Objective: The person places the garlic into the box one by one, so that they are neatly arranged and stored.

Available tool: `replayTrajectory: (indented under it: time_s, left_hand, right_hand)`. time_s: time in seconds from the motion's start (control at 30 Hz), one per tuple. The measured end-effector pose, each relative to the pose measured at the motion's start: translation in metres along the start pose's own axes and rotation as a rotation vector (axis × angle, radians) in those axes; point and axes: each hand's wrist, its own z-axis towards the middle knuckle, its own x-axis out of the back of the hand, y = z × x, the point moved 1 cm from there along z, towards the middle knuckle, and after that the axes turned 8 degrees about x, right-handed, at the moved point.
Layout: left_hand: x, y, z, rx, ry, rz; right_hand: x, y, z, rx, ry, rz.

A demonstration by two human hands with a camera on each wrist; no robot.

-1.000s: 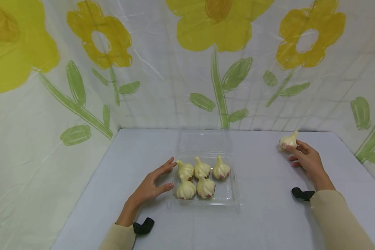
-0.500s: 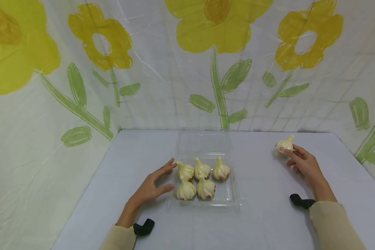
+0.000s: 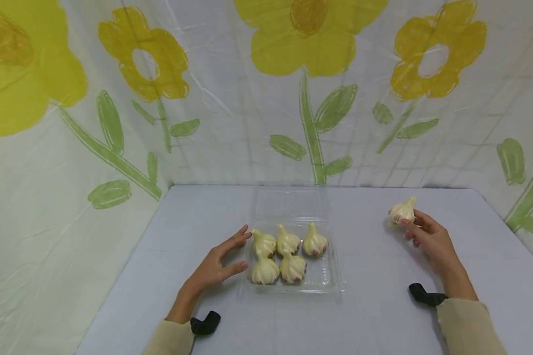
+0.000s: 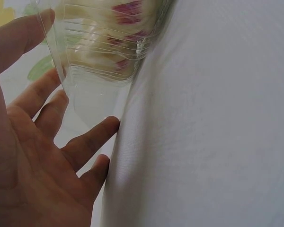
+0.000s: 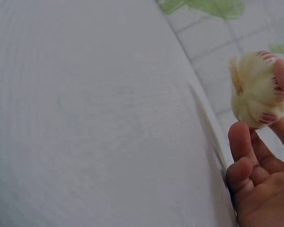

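My right hand pinches a garlic bulb between thumb and fingers at the right of the table, its stem pointing up. In the right wrist view the white bulb shows purple streaks and sits above the fingertips. My left hand lies with fingers spread along the left side of a clear plastic clamshell box, its fingertips right at the wall. Several garlic bulbs stand in the box: three in the back row, two in front. The front right spot holds no bulb.
The box's clear lid is folded back on the white table. Behind the table hangs a white curtain printed with yellow flowers. A black wrist mount shows by each sleeve.
My right hand, pinching the garlic bulb, has moved slightly left and nearer to me. My left hand and the box have stayed put.
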Motion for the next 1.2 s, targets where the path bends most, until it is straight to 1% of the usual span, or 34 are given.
replayTrajectory:
  time_s: [0.13,0.3,0.37,0.57,0.67,0.93,1.2]
  left_hand:
    - [-0.001,0.0,0.0,-0.002,-0.001,0.0]
    - [-0.001,0.0,0.001,-0.002,-0.005,-0.009]
    - [-0.001,0.0,0.001,0.001,-0.006,-0.015]
    - [0.0,0.0,0.001,0.006,-0.009,-0.023]
    - [0.0,0.0,0.001,0.005,-0.011,-0.03]
    - [0.0,-0.002,0.0,0.009,-0.016,-0.047]
    - [-0.001,-0.004,0.001,0.01,-0.01,-0.031]
  right_hand:
    - [-0.002,0.0,-0.004,0.025,0.003,-0.027]
    - [-0.004,-0.001,-0.009,0.08,0.013,-0.033]
    - [-0.005,-0.002,-0.01,0.1,0.013,-0.052]
    - [-0.009,-0.005,-0.012,0.147,-0.011,-0.17]
    - [-0.012,-0.007,-0.012,0.166,-0.032,-0.199]
    - [-0.023,-0.012,-0.011,0.217,-0.077,-0.185]
    - [-0.039,-0.024,-0.012,0.298,-0.081,-0.087]
